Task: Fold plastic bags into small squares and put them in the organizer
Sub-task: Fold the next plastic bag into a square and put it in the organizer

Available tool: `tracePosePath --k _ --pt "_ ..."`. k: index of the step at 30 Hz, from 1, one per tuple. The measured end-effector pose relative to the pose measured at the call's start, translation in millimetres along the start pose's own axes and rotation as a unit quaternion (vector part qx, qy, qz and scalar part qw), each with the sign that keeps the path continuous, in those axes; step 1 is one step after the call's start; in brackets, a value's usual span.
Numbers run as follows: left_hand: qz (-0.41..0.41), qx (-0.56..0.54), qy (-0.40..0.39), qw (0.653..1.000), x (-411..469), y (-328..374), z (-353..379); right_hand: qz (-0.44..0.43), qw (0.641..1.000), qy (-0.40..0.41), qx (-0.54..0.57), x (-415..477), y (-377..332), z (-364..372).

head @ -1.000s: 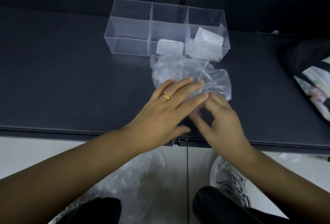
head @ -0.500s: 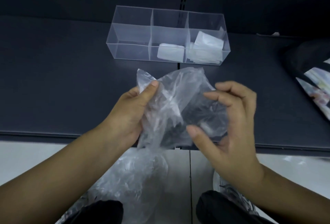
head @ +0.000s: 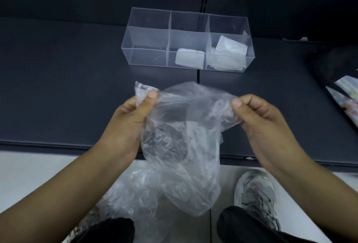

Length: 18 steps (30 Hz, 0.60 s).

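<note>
Where its two top corners are pinched, the clear plastic bag point(head: 182, 145) hangs crumpled in the air, on the near side of the organizer point(head: 147, 35). The left hand point(head: 127, 122) clamps one corner under its thumb, and the right hand point(head: 259, 118) nips the other the same way. One folded square point(head: 189, 58) lies in the organizer's middle compartment, with more squares point(head: 230, 49) in its right one (I can't count them). Well nearer than the organizer, a heap of loose bags point(head: 131, 194) lies on the floor.
</note>
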<state>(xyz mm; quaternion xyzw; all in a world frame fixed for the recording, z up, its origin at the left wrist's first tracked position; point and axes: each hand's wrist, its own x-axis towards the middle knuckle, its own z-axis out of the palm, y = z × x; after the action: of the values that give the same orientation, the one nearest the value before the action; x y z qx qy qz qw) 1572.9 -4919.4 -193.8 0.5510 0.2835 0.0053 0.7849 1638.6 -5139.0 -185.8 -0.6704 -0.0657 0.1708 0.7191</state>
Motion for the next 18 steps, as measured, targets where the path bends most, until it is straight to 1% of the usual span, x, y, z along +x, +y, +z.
tracePosePath --k 2,4,7,9,11,13,14,15,16,18 --pt "0.013 0.019 0.015 1.0 2 -1 -9 0.01 0.999 0.022 0.023 7 -1 -7" --pt "0.046 0.046 0.028 0.998 3 -3 -13 0.001 0.999 0.043 0.017 11 1 -7" --pt "0.087 0.074 0.033 0.993 2 -8 -15 -0.028 0.994 0.094 -0.04 14 4 -1" --pt "0.101 0.115 0.046 0.987 3 -11 -18 -0.036 0.989 0.117 -0.08 16 3 -1" --pt "0.105 0.177 0.098 0.974 6 -16 -26 -0.035 0.984 0.125 -0.125 21 1 -5" --pt "0.12 0.257 0.156 0.946 10 -15 -32 -0.019 0.984 0.106 -0.143 25 0 -6" --pt "0.141 0.294 0.167 0.93 11 -12 -31 -0.009 0.985 0.087 -0.149 26 0 -4" --pt "0.17 0.312 0.158 0.921 11 -8 -27 -0.001 0.986 0.067 -0.156 27 -1 1" --pt "0.193 0.323 0.122 0.919 11 -3 -20 0.002 0.986 0.045 -0.161 28 -2 8" --pt "0.201 0.377 0.004 0.904 14 8 1 -0.008 0.986 -0.003 -0.167 30 -5 25"
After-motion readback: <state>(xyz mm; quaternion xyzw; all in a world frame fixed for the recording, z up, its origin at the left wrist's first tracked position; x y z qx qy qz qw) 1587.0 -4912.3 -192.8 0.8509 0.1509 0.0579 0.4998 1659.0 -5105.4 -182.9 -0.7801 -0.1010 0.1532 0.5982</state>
